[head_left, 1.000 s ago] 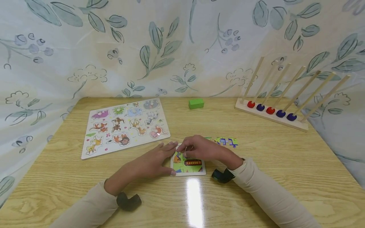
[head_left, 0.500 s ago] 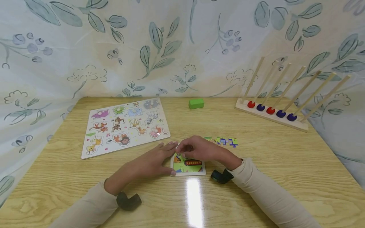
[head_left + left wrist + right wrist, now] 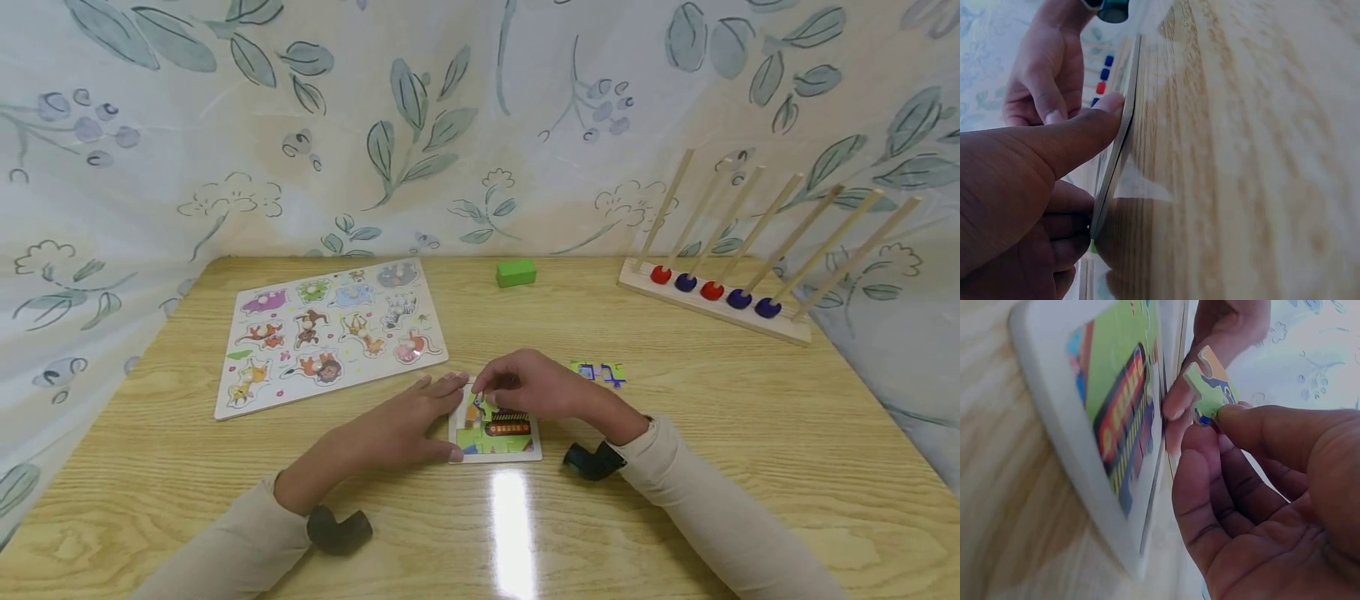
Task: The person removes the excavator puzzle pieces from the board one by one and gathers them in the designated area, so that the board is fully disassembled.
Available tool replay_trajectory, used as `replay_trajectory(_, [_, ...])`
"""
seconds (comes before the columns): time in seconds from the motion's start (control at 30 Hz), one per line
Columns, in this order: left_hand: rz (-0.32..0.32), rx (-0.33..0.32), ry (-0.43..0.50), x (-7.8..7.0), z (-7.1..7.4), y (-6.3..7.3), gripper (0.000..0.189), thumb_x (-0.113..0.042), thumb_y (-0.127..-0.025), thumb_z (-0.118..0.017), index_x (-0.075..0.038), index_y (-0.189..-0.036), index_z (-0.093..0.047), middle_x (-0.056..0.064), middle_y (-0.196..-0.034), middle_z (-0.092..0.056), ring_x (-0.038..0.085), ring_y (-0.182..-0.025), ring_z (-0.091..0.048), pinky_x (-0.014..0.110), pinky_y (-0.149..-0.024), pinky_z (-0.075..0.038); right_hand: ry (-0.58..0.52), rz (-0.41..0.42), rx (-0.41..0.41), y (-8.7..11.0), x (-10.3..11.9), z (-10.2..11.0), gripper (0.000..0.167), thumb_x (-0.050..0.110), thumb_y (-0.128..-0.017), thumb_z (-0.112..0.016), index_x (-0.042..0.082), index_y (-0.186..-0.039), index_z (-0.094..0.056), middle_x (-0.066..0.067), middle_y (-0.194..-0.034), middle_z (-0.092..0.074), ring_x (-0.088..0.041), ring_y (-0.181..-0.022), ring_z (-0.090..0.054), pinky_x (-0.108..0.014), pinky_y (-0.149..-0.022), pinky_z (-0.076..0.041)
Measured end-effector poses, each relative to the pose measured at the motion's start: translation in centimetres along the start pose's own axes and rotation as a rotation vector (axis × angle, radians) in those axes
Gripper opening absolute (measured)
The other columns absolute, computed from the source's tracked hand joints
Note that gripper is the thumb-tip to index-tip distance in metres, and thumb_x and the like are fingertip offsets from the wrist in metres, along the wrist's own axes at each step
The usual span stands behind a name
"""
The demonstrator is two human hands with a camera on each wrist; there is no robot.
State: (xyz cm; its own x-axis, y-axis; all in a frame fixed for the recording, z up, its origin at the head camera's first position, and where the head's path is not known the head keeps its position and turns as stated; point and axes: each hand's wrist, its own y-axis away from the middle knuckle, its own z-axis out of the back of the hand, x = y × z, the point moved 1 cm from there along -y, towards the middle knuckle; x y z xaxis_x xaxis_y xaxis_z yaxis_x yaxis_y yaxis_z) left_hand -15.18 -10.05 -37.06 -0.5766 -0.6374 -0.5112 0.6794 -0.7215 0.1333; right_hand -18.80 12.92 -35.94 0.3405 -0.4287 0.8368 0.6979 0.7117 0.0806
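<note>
A small puzzle tray (image 3: 497,457) with a white rim lies on the table, its green picture showing a red and yellow crawler track. My left hand (image 3: 401,425) rests along its left side in the head view. In the left wrist view the thumb (image 3: 1088,134) lies straight against the tray's edge. Over the tray's upper left part, my right hand (image 3: 536,383) pinches a jigsaw piece (image 3: 1213,387) between thumb and fingertips. That piece is green with orange and dark purple, tilted and raised off the tray in the right wrist view. Bare backing shows at the tray's left.
Loose jigsaw pieces (image 3: 600,372) lie beyond my right wrist. An animal peg puzzle board (image 3: 330,333) sits at the left, a green block (image 3: 516,273) at the back. A wooden stand with upright rods (image 3: 716,308) and red and blue beads is at the back right.
The orange-and-green piece has come up from the tray's left part in my right fingers, leaving bare backing. My right hand has shifted slightly right; the left stays put.
</note>
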Motion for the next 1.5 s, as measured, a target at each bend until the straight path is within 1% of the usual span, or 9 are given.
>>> replay_trajectory(0.1, [0.025, -0.012, -0.006, -0.2, 0.2, 0.2, 0.087, -0.044, -0.087, -0.071, -0.001, -0.151, -0.03, 0.007, -0.161, -0.017, 0.028, -0.146, -0.014, 0.045, -0.117, -0.015, 0.014, 0.0, -0.015, 0.4, -0.1, 0.5, 0.017, 0.001, -0.095, -0.059, 0.006, -0.108, -0.069, -0.001, -0.104, -0.067, -0.013, -0.096, -0.063, -0.028, -0.083, -0.053])
replay_trajectory(0.2, [0.026, -0.022, -0.001, -0.4, 0.4, 0.4, 0.087, -0.042, -0.087, -0.072, -0.004, -0.152, -0.029, 0.005, -0.161, -0.016, 0.03, -0.146, -0.014, 0.043, -0.116, -0.018, 0.042, 0.004, -0.036, 0.8, -0.3, 1.0, 0.017, 0.001, -0.095, -0.06, 0.006, -0.107, -0.07, -0.001, -0.104, -0.068, -0.013, -0.095, -0.063, -0.028, -0.083, -0.053])
replay_trajectory(0.4, [-0.031, 0.017, 0.029, -0.5, 0.2, 0.2, 0.08, -0.038, -0.091, -0.068, -0.006, -0.153, -0.028, 0.004, -0.161, -0.016, 0.026, -0.146, -0.012, 0.04, -0.116, -0.019, 0.062, -0.002, -0.058, 1.6, -0.7, 1.9, 0.018, -0.002, -0.093, -0.061, 0.006, -0.106, -0.071, 0.0, -0.103, -0.069, -0.014, -0.096, -0.063, -0.031, -0.086, -0.053])
replay_trajectory(0.63, [-0.088, 0.015, 0.025, -0.5, 0.0, 0.1, 0.075, -0.032, -0.094, -0.066, -0.006, -0.153, -0.027, 0.004, -0.161, -0.016, 0.022, -0.146, -0.013, 0.038, -0.116, -0.018, 0.082, -0.002, -0.07, 2.6, -1.2, 3.1, 0.018, -0.002, -0.093, -0.061, 0.006, -0.105, -0.072, -0.003, -0.105, -0.069, -0.017, -0.097, -0.064, -0.033, -0.086, -0.053])
replay_trajectory(0.8, [-0.098, 0.046, 0.035, -0.4, -0.1, 0.1, 0.073, -0.03, -0.095, -0.064, -0.007, -0.153, -0.026, 0.001, -0.161, -0.014, 0.017, -0.146, -0.011, 0.037, -0.116, -0.019, 0.078, -0.014, -0.062, 3.5, -1.7, 3.8, 0.017, -0.002, -0.093, -0.061, 0.003, -0.106, -0.072, -0.006, -0.106, -0.069, -0.019, -0.097, -0.063, -0.033, -0.085, -0.053])
replay_trajectory(1.0, [-0.121, 0.077, 0.022, -0.5, -0.3, 0.0, 0.069, -0.028, -0.098, -0.06, -0.004, -0.153, -0.026, 0.0, -0.162, -0.011, 0.015, -0.146, -0.011, 0.037, -0.115, -0.02, 0.095, -0.062, -0.094, 4.5, -2.0, 4.8, 0.018, -0.004, -0.093, -0.06, 0.0, -0.106, -0.071, -0.007, -0.105, -0.069, -0.018, -0.091, -0.061, -0.032, -0.082, -0.053])
replay_trajectory(1.23, [-0.133, 0.109, 0.026, -0.6, -0.2, 0.1, 0.066, -0.028, -0.099, -0.057, -0.002, -0.152, -0.027, 0.0, -0.162, -0.012, 0.015, -0.146, -0.012, 0.036, -0.115, -0.021, 0.108, -0.09, -0.077, 4.9, -2.4, 5.1, 0.017, -0.004, -0.092, -0.062, 0.0, -0.104, -0.072, -0.007, -0.103, -0.07, -0.018, -0.089, -0.061, -0.03, -0.081, -0.053])
replay_trajectory(1.37, [-0.148, 0.112, 0.025, -0.5, -0.2, 0.1, 0.065, -0.028, -0.1, -0.057, -0.002, -0.152, -0.027, 0.002, -0.161, -0.015, 0.016, -0.146, -0.014, 0.035, -0.116, -0.02, 0.113, -0.101, -0.071, 5.0, -2.7, 5.1, 0.016, -0.005, -0.092, -0.062, 0.001, -0.102, -0.073, -0.006, -0.102, -0.07, -0.017, -0.088, -0.061, -0.03, -0.079, -0.053])
replay_trajectory(1.5, [-0.167, 0.106, 0.013, -0.4, -0.3, 0.0, 0.064, -0.027, -0.099, -0.057, -0.001, -0.151, -0.029, 0.005, -0.161, -0.017, 0.019, -0.146, -0.016, 0.037, -0.115, -0.021, 0.112, -0.115, -0.044, 5.1, -2.9, 5.2, 0.016, -0.005, -0.091, -0.062, 0.001, -0.101, -0.073, -0.005, -0.1, -0.07, -0.016, -0.086, -0.06, -0.028, -0.076, -0.053])
